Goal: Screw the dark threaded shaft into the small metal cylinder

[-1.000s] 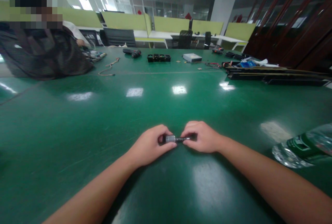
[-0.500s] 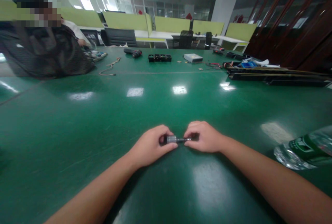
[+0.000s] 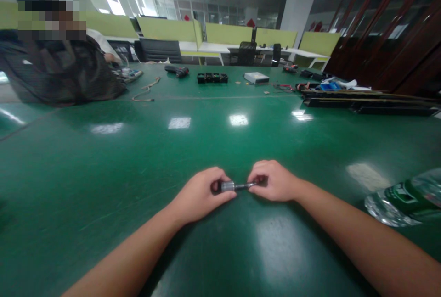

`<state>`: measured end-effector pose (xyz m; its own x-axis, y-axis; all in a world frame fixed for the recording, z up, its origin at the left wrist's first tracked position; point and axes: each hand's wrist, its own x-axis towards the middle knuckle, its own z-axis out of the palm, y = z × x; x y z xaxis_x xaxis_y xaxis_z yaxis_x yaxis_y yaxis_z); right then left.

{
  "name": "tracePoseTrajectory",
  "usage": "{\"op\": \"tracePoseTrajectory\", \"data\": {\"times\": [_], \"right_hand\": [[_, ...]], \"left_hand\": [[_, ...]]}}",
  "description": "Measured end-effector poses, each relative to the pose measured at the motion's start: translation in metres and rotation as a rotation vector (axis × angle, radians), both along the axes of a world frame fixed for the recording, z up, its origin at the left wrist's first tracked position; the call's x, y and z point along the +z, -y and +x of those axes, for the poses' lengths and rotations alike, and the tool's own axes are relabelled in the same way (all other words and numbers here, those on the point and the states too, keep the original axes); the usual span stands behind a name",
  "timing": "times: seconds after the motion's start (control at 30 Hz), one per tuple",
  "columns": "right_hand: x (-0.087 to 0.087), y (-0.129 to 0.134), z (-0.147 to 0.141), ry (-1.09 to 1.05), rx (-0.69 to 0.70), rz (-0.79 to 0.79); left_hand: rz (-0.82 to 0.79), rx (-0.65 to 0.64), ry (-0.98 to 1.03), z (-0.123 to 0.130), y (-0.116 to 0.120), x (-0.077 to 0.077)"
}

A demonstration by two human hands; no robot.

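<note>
Between my two hands, low over the green tabletop (image 3: pixel 193 145), lies a slim grey-and-black rod (image 3: pixel 228 187) with a thick barrel on the left and a thin dark shaft on the right. My left hand (image 3: pixel 202 192) is closed around the barrel, thumb and fingers on either side of it. The fingertips of my right hand (image 3: pixel 272 181) pinch the shaft towards its right end. Both ends of the rod are partly hidden by my fingers, and its exact kind is not clear.
A clear plastic bottle with a green label (image 3: pixel 404 198) lies to the right. Farther back are a dark bag (image 3: pixel 62 72), a power drill (image 3: pixel 177 71), a black row of boxy parts (image 3: pixel 212 78), a white box (image 3: pixel 256 77) and long black strips (image 3: pixel 368 99). A person sits behind the bag.
My right hand has slid slightly to the right along the shaft, so a little more of it shows between the hands. My left hand has hardly moved.
</note>
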<state>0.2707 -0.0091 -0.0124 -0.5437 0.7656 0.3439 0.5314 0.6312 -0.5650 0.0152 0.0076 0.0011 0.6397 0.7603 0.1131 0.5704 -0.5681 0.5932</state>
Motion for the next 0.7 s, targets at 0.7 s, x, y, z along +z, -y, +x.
{"op": "tracePoseTrajectory", "data": {"times": [0.7], "right_hand": [[0.001, -0.006, 0.012, 0.028, 0.007, -0.046]], "left_hand": [[-0.007, 0.004, -0.007, 0.0, 0.0, 0.002]]}}
